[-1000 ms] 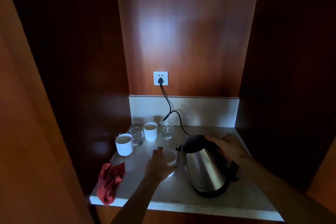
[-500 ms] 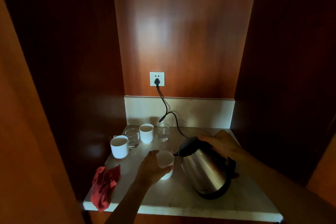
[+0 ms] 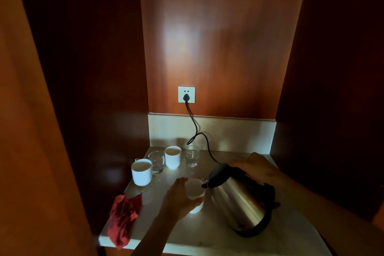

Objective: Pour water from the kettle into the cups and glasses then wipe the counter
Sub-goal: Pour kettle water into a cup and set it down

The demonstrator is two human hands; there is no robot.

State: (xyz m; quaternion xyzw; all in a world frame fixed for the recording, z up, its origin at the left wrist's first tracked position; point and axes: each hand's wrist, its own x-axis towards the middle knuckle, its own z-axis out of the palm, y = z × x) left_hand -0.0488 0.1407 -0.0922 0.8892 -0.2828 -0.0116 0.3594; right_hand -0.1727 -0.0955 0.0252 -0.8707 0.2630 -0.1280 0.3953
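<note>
A steel kettle with a black lid is tilted to the left, its spout over a white cup. My right hand grips the kettle's black handle. My left hand wraps round the left side of that white cup on the pale counter. Behind them stand a white mug, a glass, another white cup and a second glass. A red cloth lies at the counter's front left corner.
The counter sits in a narrow niche with dark wooden walls on both sides. A black cord runs from a white wall socket down behind the kettle. The counter's front edge lies close to me.
My right hand has tilted the kettle further left, bringing its spout over the white cup. My left hand has closed round the cup, which was only touched a second ago.
</note>
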